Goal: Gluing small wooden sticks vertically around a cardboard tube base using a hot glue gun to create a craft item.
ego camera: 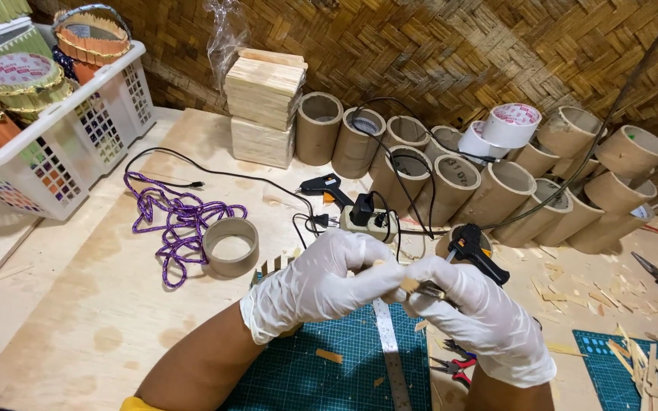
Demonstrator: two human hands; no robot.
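White gloves cover both hands, which meet above the near edge of the counter. The left hand (315, 283) pinches one end of a small wooden stick (410, 285), and the right hand (481, 320) grips the other end, with what looks like a dark tool closed in its fingers; I cannot tell exactly what that tool is. Thin as it is, the stick could snap or slip out if the fingers squeeze unevenly, and the loose gloves may dull the feel of it.

Under the hands lie a green cutting mat (306, 373) and a steel ruler (390, 358), with red-handled pliers (457, 369) just right of the ruler. A dropped stick could be lost among the wood scraps (573, 293) to the right.

Farther off, a black glue gun (475, 247) sits just beyond the right hand; if hot, it could burn a glove or wrist brushing it. Cables run to a power strip (368, 221), where a sleeve could snag. A cardboard ring (231, 246) and purple cord (180, 221) lie to the left, and cardboard tubes (496, 186) line the far wall beside a white basket (62, 137).
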